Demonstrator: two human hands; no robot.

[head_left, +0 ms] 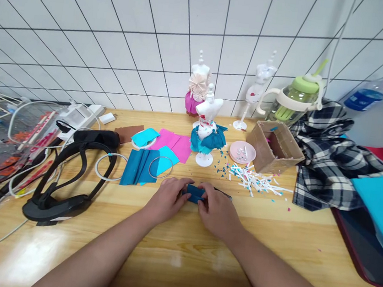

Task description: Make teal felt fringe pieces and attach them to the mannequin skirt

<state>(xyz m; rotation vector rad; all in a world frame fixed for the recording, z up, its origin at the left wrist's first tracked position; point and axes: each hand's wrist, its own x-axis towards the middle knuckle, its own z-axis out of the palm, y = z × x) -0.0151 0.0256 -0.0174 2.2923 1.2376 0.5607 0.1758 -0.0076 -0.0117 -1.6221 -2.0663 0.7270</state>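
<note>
Between my two hands, low over the table, is a small piece of dark teal paper or fabric (194, 193); its exact material I cannot tell. My left hand (170, 198) pinches its left end between thumb and fingers. At the right end my right hand (217, 208) grips it the same way. Just beyond stands a small white mannequin (209, 111) on a round base, wearing a ruffled teal skirt (209, 140). Left of my hands lie folded dark teal sheets (139, 167) and a thin hoop (160, 167). A dark flat object (223, 194) is partly hidden behind my right hand.
Further back stand a mannequin in pink (198, 82) and a bare one (261, 78). To the right are a pink dish (242, 153), white paper strips (256, 181), a cardboard box (274, 148), a jug (295, 100) and a plaid cloth (325, 154). A black headset (69, 180) lies left.
</note>
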